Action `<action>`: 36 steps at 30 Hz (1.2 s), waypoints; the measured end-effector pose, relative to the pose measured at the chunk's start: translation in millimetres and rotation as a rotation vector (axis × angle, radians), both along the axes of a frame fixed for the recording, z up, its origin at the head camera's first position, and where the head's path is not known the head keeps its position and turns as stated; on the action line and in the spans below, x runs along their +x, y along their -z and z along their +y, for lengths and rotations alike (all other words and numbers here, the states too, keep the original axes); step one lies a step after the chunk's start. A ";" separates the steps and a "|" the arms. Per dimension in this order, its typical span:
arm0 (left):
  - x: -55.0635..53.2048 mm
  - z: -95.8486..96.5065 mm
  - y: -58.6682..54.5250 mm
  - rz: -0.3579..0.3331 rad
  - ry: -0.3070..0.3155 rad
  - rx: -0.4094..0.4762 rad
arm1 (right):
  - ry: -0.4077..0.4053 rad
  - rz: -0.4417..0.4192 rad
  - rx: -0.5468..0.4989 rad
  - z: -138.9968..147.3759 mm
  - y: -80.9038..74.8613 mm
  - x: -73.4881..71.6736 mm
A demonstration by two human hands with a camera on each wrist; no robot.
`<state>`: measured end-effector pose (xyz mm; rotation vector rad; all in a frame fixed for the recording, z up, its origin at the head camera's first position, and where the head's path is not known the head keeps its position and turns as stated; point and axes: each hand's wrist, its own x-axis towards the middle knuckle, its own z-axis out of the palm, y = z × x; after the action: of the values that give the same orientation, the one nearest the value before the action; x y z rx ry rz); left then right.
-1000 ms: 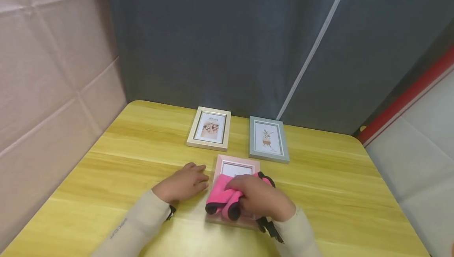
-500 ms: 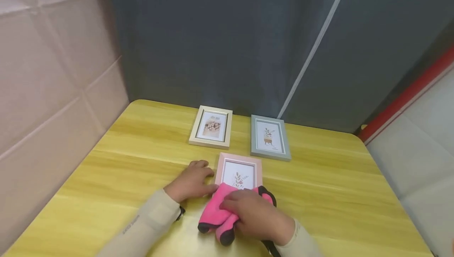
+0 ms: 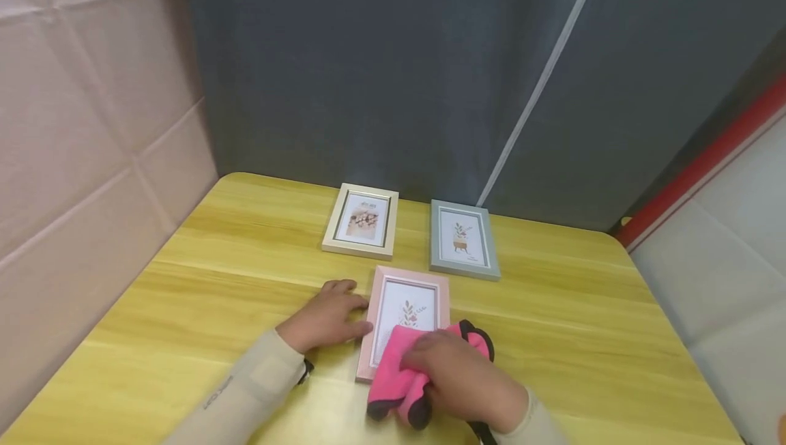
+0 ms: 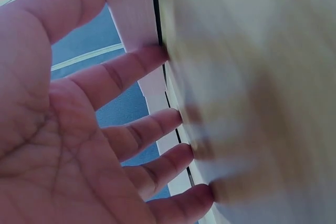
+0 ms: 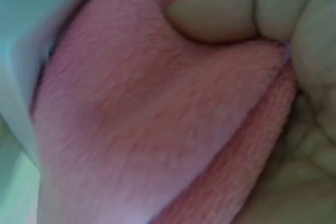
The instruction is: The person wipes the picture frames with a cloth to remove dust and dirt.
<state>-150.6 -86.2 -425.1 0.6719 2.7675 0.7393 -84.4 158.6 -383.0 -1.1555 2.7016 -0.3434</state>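
A pink picture frame (image 3: 410,274) with a plant print lies face up near the table's front. Over its lower right part sits a bright pink cloth (image 3: 393,370) with black edging, bunched up. My right hand (image 3: 463,380) grips this cloth from above; in the right wrist view the thumb (image 5: 220,11) presses into the fuzzy fabric. At the frame's left edge rests my left hand (image 3: 325,319), fingers spread and thumb against the side. The left wrist view shows those fingertips (image 4: 152,53) down on the wood beside the frame's pink side (image 4: 128,14).
Behind the pink frame lie a gold picture frame (image 3: 328,237) at left and a grey-blue picture frame (image 3: 436,240) at right. A dark panel (image 3: 368,76) rises at the back of the yellow wooden table (image 3: 202,281). Pale sheeting (image 3: 92,124) hangs at left.
The cloth in my right hand has slid from the frame's middle down to its lower right, uncovering more of the print. My left hand has come up to the frame's left edge.
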 end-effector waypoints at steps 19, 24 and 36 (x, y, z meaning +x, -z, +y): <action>1.2 -0.2 -1.8 -0.006 0.007 -0.017 | -0.095 0.152 -0.054 -3.0 -0.6 2.5; 1.4 1.3 -4.0 -0.013 -0.002 -0.023 | -0.117 0.174 0.031 -12.1 10.0 4.0; 0.7 -0.1 -2.9 -0.026 0.006 0.002 | -0.037 0.058 0.017 0.9 0.5 -1.3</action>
<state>-149.9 -86.3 -422.1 0.6664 2.7407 0.7447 -85.7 159.5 -383.5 -1.2282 2.7227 -0.2857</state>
